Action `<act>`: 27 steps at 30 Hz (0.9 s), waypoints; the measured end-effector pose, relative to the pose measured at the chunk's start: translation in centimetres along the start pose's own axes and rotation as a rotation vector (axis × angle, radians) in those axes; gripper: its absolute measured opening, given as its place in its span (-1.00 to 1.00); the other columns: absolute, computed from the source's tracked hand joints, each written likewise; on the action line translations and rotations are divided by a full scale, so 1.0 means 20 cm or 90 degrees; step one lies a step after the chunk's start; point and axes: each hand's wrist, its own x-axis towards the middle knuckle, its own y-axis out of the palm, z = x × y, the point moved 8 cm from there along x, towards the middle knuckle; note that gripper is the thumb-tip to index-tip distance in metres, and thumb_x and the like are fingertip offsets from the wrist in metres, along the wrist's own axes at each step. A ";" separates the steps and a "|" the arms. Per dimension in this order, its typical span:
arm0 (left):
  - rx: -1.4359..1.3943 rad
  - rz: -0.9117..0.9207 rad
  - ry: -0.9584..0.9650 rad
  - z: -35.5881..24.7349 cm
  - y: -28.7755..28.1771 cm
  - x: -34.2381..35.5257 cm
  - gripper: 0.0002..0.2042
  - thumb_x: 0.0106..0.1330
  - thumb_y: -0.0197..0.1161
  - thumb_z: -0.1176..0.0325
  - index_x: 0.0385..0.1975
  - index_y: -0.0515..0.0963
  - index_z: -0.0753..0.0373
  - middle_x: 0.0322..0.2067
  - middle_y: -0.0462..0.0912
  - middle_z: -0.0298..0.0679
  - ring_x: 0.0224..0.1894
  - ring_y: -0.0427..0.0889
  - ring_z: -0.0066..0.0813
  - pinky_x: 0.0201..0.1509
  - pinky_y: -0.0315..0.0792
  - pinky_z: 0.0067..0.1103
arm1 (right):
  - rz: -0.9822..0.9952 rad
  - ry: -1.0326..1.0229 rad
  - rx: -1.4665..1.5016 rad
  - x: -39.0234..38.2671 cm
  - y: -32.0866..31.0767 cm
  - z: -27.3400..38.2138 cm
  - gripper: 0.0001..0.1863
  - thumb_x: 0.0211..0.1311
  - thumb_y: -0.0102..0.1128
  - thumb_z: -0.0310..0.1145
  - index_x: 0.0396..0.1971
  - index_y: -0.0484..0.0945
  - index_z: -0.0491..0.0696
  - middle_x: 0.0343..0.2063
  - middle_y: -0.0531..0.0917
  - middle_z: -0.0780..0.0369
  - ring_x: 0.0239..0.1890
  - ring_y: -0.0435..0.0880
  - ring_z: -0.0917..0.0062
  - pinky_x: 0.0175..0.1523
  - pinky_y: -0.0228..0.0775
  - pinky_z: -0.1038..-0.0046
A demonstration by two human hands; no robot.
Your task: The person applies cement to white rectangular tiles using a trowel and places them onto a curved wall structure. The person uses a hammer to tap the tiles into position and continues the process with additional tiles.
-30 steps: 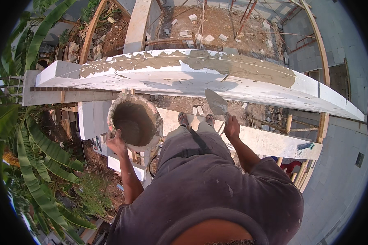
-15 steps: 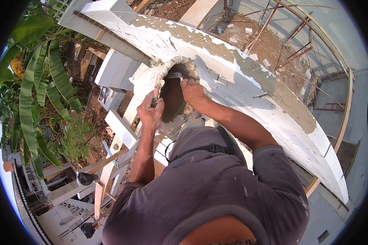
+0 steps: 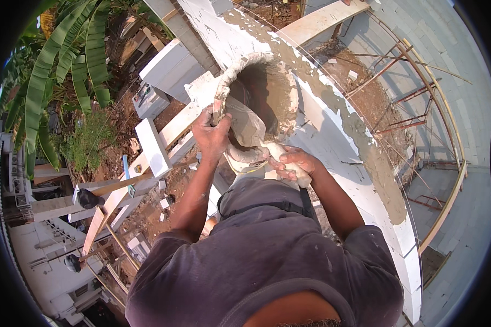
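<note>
I found the bucket tipped in front of the person's body, mouth up, beside the white wall; whether the two touched, I could not tell. Grey mortar coated its inside. The left hand had its fingers clamped on the near-left part of the rim. The right hand had its fingers wrapped around the handle of the trowel; the blade lay across the bucket's mouth, tip toward the left hand, its depth uncertain. A mortar band covered much of the wall's top, rough and unevenly edged.

I judged the step in hand to be gathering or scraping mortar with the trowel in the bucket. In my assessment, the next move called for a firm left hold against tipping and a flat, level blade clearing the rim, lest the load slide off.
</note>
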 end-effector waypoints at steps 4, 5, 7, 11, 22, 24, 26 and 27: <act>-0.075 -0.086 0.005 0.06 -0.13 0.02 -0.68 0.09 0.34 0.51 -0.12 0.62 0.47 -0.42 0.61 -0.37 -0.42 0.46 -0.68 -0.32 0.40 -0.66 | -0.233 -0.100 -0.162 -0.34 -0.03 0.24 -0.43 0.13 0.31 -0.35 0.13 0.32 -0.13 -0.44 0.53 0.25 -0.57 0.53 0.64 -0.55 0.35 0.60; -0.078 -0.093 -0.002 0.07 -0.16 0.01 -0.68 0.09 0.33 0.52 -0.12 0.62 0.47 -0.42 0.61 -0.37 -0.41 0.47 -0.68 -0.32 0.40 -0.67 | -0.301 -0.123 -0.270 -0.43 -0.04 0.32 -0.44 0.11 0.34 -0.32 0.10 0.37 -0.14 -0.47 0.51 0.26 -0.61 0.50 0.66 -0.58 0.33 0.61; -0.084 -0.102 -0.015 0.07 -0.20 0.00 -0.68 0.09 0.33 0.53 -0.12 0.61 0.47 -0.41 0.62 -0.37 -0.40 0.48 -0.69 -0.30 0.41 -0.67 | -0.470 -0.104 -0.504 -0.64 -0.11 0.46 -0.45 0.12 0.33 -0.31 0.11 0.41 -0.15 -0.41 0.56 0.22 -0.51 0.55 0.57 -0.44 0.38 0.55; -0.084 -0.117 0.022 0.15 -0.38 0.02 -0.71 0.10 0.31 0.55 -0.14 0.62 0.45 -0.37 0.65 -0.36 -0.39 0.49 -0.71 -0.26 0.42 -0.69 | -0.714 -0.078 -1.132 -1.04 -0.29 0.64 -0.41 0.16 0.30 -0.31 0.18 0.38 -0.19 -0.13 0.65 -0.07 -0.14 0.67 0.08 -0.04 0.47 0.22; -0.198 -0.231 -0.023 0.18 -0.83 -0.06 -0.67 0.10 0.29 0.64 -0.08 0.57 0.42 -0.30 0.66 -0.34 -0.36 0.56 -0.69 -0.22 0.44 -0.69 | -0.729 -0.145 -1.060 -0.70 -0.03 0.51 -0.38 0.20 0.26 -0.28 0.22 0.32 -0.22 -0.10 0.62 -0.15 -0.03 0.62 -0.07 0.04 0.44 0.16; -0.199 -0.206 -0.020 0.16 -0.83 -0.03 -0.69 0.10 0.30 0.62 -0.11 0.58 0.40 -0.31 0.65 -0.36 -0.37 0.55 -0.71 -0.22 0.43 -0.70 | -0.543 -0.089 -0.991 -0.35 0.14 0.42 -0.33 0.23 0.25 -0.25 0.28 0.28 -0.22 -0.10 0.63 -0.11 -0.04 0.65 0.04 0.05 0.43 0.20; -0.161 -0.161 -0.021 0.14 -0.77 0.01 -0.71 0.10 0.31 0.60 -0.13 0.59 0.40 -0.32 0.64 -0.37 -0.38 0.52 -0.73 -0.25 0.41 -0.71 | -0.400 0.148 -0.762 -0.02 0.16 0.26 -0.26 0.25 0.25 -0.23 0.34 0.20 -0.25 -0.09 0.63 -0.04 -0.17 0.69 0.24 0.02 0.46 0.27; -0.145 -0.133 -0.020 0.11 -0.74 0.04 -0.72 0.11 0.31 0.60 -0.14 0.59 0.39 -0.33 0.63 -0.38 -0.38 0.50 -0.75 -0.26 0.40 -0.72 | -0.338 0.148 -0.708 0.13 0.06 0.22 -0.33 0.27 0.26 -0.24 0.28 0.25 -0.22 -0.18 0.61 0.07 -0.37 0.62 0.42 -0.19 0.46 0.37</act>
